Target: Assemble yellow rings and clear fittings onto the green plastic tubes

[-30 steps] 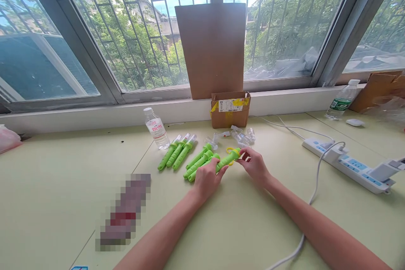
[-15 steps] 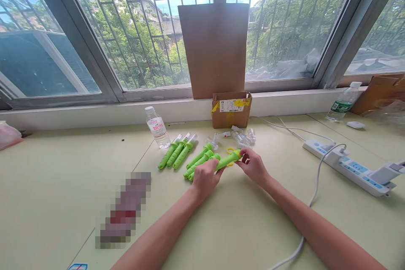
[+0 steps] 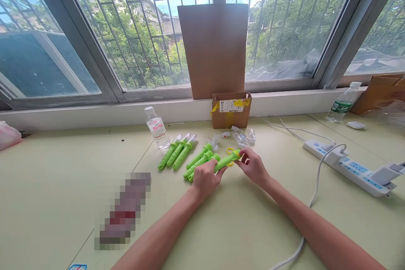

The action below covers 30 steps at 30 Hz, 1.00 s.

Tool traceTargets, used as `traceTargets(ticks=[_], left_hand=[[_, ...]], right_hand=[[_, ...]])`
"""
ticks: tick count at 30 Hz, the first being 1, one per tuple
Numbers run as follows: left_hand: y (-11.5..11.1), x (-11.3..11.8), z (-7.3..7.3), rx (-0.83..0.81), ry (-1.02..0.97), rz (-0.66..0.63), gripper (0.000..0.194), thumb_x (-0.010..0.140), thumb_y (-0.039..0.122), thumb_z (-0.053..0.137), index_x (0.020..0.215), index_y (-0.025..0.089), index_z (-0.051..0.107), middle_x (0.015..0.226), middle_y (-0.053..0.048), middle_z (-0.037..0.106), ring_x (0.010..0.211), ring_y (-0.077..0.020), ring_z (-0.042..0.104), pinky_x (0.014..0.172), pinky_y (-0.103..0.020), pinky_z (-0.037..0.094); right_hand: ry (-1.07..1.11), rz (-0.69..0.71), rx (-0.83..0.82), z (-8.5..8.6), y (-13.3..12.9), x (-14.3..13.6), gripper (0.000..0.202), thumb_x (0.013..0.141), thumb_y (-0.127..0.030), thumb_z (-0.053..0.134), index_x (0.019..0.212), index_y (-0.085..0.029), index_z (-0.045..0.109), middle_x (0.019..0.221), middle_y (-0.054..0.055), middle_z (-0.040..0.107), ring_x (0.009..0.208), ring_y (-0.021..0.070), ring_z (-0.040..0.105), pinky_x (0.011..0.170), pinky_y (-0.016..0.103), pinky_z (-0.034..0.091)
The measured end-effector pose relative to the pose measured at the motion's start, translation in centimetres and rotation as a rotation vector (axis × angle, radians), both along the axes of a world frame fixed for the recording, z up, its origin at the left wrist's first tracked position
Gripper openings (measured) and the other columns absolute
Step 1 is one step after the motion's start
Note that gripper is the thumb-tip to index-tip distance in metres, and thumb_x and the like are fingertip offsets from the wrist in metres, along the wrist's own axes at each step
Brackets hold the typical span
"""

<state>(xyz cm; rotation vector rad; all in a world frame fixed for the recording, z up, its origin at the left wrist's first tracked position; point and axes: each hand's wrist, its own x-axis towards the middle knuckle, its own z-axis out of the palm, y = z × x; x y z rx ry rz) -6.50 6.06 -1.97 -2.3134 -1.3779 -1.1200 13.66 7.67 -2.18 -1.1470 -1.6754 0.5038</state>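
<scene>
My left hand (image 3: 205,178) is wrapped round the lower part of a green plastic tube (image 3: 225,161), which slants up to the right. At the tube's threaded end sits a yellow ring (image 3: 237,153), with the fingertips of my right hand (image 3: 251,164) pinched on it. Other loose yellow rings (image 3: 230,151) lie on the table just behind the tube. Several uncapped green tubes (image 3: 198,161) lie beside my left hand, partly hidden by it. Farther left are three green tubes with clear caps (image 3: 181,152). Loose clear caps (image 3: 243,137) are scattered behind my hands.
A small cardboard box (image 3: 231,112) stands at the back, before an upright cardboard sheet (image 3: 217,50). One water bottle (image 3: 157,128) is left of it, another (image 3: 344,102) far right. A power strip (image 3: 348,166) with white cables lies right. A blurred patch (image 3: 125,211) covers something left.
Both hands stay almost in place. The held green tube has shifted very slightly, with the right fingertips still at its threaded end.
</scene>
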Motion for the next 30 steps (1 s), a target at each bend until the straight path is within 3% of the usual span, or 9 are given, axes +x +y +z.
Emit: traceTargets(ticks=[11,16,19,24,30], left_hand=[[0.08,-0.12,0.20,0.016,0.073,0.007,0.035,0.088,0.046,0.048,0.070,0.017,0.057,0.056,-0.003,0.060,0.051,-0.0146,0.058,0.047,-0.024,0.032],[0.22,-0.07,-0.08,-0.059,0.100,-0.018,0.030,0.087,0.047,0.051,0.085,0.017,0.057,0.058,-0.001,0.061,0.052,-0.0154,0.059,0.047,-0.024,0.033],[0.29,0.00,-0.30,-0.086,0.137,-0.071,0.026,0.086,0.039,0.054,0.101,0.018,0.052,0.066,0.000,0.064,0.057,-0.0158,0.061,0.048,-0.024,0.035],[0.42,-0.07,-0.55,0.014,0.211,-0.117,0.012,0.087,0.018,0.048,0.098,0.019,0.053,0.074,-0.001,0.063,0.062,-0.0140,0.060,0.052,-0.023,0.037],[0.48,-0.16,-0.22,0.181,0.183,-0.081,0.014,0.091,0.027,0.048,0.093,0.017,0.057,0.065,-0.001,0.060,0.057,-0.0131,0.058,0.051,-0.023,0.036]], right_hand=[[-0.003,0.003,-0.019,-0.04,-0.04,-0.14,0.020,0.077,-0.036,0.061,0.081,-0.023,0.046,0.077,0.002,0.057,0.057,0.0150,0.054,0.047,0.028,0.046],[-0.029,-0.008,-0.012,-0.21,0.00,0.12,0.018,0.077,-0.034,0.061,0.080,-0.022,0.048,0.076,0.001,0.059,0.057,0.0149,0.054,0.051,0.030,0.047],[-0.044,-0.022,-0.006,-0.38,0.17,0.39,0.016,0.077,-0.033,0.061,0.080,-0.022,0.050,0.076,0.001,0.060,0.057,0.0149,0.054,0.054,0.031,0.047],[-0.048,-0.047,-0.004,-0.51,0.32,0.63,0.018,0.075,-0.035,0.063,0.079,-0.021,0.052,0.074,0.001,0.061,0.055,0.0147,0.053,0.053,0.030,0.046],[-0.032,-0.050,-0.003,-0.25,0.18,0.57,0.021,0.074,-0.035,0.064,0.079,-0.021,0.050,0.074,0.000,0.060,0.053,0.0134,0.053,0.051,0.028,0.045]])
